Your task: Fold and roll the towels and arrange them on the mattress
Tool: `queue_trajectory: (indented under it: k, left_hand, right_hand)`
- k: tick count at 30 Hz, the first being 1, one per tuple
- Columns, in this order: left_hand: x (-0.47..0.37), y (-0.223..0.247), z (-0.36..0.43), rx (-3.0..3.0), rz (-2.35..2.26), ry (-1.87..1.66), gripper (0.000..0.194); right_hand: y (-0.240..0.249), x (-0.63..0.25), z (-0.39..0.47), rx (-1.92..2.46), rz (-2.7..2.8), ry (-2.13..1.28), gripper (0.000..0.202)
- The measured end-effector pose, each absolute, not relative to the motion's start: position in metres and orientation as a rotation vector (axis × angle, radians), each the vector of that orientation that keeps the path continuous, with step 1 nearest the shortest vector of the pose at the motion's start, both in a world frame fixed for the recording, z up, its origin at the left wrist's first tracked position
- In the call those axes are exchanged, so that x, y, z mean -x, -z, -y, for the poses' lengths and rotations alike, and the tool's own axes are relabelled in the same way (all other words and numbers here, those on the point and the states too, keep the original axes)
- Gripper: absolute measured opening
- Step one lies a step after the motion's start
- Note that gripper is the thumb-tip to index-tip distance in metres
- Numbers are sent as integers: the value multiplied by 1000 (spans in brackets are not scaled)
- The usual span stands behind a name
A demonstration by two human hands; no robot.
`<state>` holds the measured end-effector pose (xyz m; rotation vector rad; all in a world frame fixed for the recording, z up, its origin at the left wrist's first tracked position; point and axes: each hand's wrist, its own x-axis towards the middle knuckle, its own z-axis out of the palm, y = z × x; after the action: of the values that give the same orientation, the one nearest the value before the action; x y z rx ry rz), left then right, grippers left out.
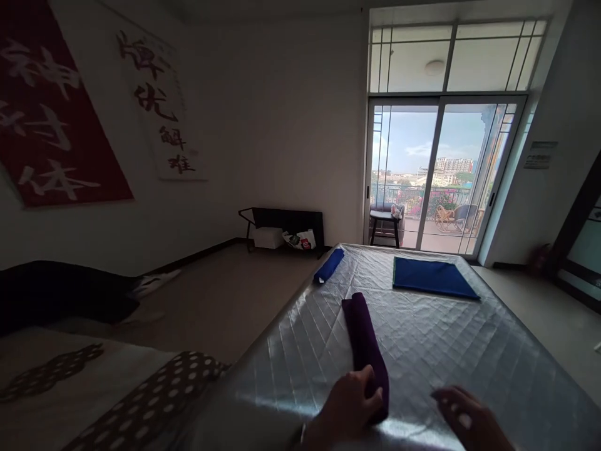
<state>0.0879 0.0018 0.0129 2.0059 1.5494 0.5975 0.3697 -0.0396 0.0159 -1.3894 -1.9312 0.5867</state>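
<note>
A purple cloth (364, 332), rolled into a long narrow bundle, lies on the silver quilted cover (310, 351) of a table. My left hand (352, 398) grips the near end of the roll, its fingers bent over the fabric. To the right, apart from the roll, my right hand (462, 410) is raised over the cover with its fingers partly curled and somewhat blurred. A flat folded blue cloth (434, 277) rests at the far right of the cover. Near the far left edge lies a rolled blue cloth (330, 265).
At the lower left is a bed with a polka-dot cover (154, 391) and dark clothing (66, 294). A low dark bench (288, 219) stands by the back wall. Beyond the table are sliding glass doors (404, 150).
</note>
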Motion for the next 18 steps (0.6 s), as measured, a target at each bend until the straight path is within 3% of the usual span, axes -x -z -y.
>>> queue_trajectory:
  k: [5, 10, 13, 18]
  left_hand:
    - [-119, 12, 68, -2007, -1421, -711, 15]
    - [-96, 22, 90, -1849, -1532, -793, 14]
    - [-81, 17, 95, -1788, -1697, -621, 29]
    - [-90, 15, 100, -1715, -1716, -544, 33]
  right_hand:
    - [-34, -317, 66, 1219, 2063, -885, 29]
    - [-34, -319, 90, 1231, 2156, -651, 42]
    - [-28, -317, 92, 1312, 2231, -504, 51]
    - [-21, -317, 83, 1501, 2197, -389, 31]
